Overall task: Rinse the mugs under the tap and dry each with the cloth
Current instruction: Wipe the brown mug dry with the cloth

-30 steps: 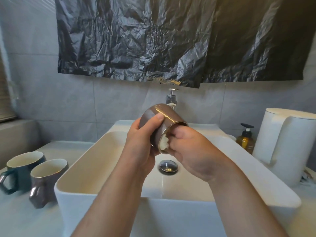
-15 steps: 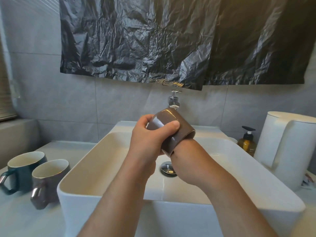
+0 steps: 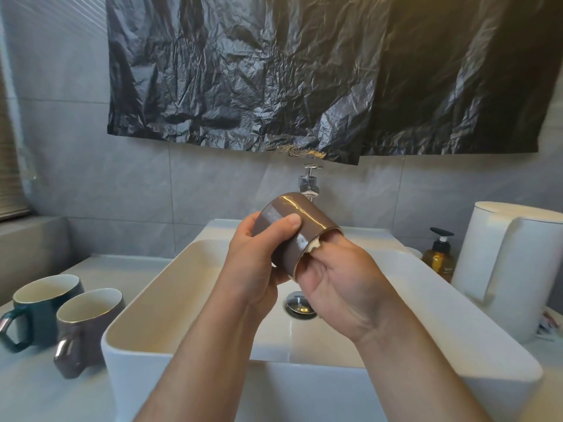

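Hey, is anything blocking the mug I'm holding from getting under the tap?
Nothing visible. The mug is just in front of the tap, over the sink, left hand gripping it, right hand reaching inside.

Glossy brown ceramic mug (image 3: 300,229); smooth white glazed basin (image 3: 189,287); shiny metal tap (image 3: 308,184); crinkled black plastic sheet (image 3: 304,71); matt grey tiles (image 3: 106,184).

A: Hands?
B: Left hand (image 3: 256,263) grips the glossy brown ceramic mug (image 3: 307,229), tipped sideways, thumb across its wall. Right hand (image 3: 338,284): fingers (image 3: 332,239) tucked into the mug's mouth, thumb outside the rim.
A: Surroundings?
B: Chrome tap (image 3: 309,185) just above and behind the left thumb. Chrome drain plug (image 3: 300,304) below the right fingers, in the white rectangular basin (image 3: 182,300). Dark green mug (image 3: 45,303) and second brown mug (image 3: 88,324) stand upright, well left of the left fingers.
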Demonstrator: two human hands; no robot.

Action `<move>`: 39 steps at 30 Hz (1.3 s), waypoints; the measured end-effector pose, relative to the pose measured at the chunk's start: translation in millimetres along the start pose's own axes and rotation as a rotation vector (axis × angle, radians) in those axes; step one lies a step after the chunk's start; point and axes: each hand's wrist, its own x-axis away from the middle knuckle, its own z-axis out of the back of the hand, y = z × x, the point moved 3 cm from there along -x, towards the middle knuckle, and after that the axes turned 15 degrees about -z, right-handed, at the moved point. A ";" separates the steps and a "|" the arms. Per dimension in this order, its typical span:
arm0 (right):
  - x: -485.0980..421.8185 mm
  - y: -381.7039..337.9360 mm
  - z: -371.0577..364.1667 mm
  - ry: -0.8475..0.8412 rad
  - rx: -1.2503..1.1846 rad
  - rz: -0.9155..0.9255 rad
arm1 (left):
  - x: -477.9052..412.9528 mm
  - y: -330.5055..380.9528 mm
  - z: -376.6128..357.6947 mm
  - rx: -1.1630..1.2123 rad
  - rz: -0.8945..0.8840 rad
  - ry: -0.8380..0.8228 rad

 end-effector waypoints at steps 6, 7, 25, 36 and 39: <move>11.1 -8.2 0.5 0.523 1.472 -0.040 | -0.5 2.4 -1.7 -0.003 0.015 0.020; 11.5 -8.4 2.1 0.571 1.635 -0.088 | 0.6 0.5 -2.3 -0.021 0.023 0.027; -0.1 -8.5 26.8 0.432 0.866 0.065 | 5.2 -3.0 -8.1 0.005 0.120 0.019; 5.9 -7.5 13.0 0.727 1.929 -0.048 | 3.8 2.0 -7.3 -0.078 0.014 0.112; 3.9 -4.3 14.0 0.724 1.957 -0.155 | 4.5 1.5 -8.3 -0.095 0.002 0.111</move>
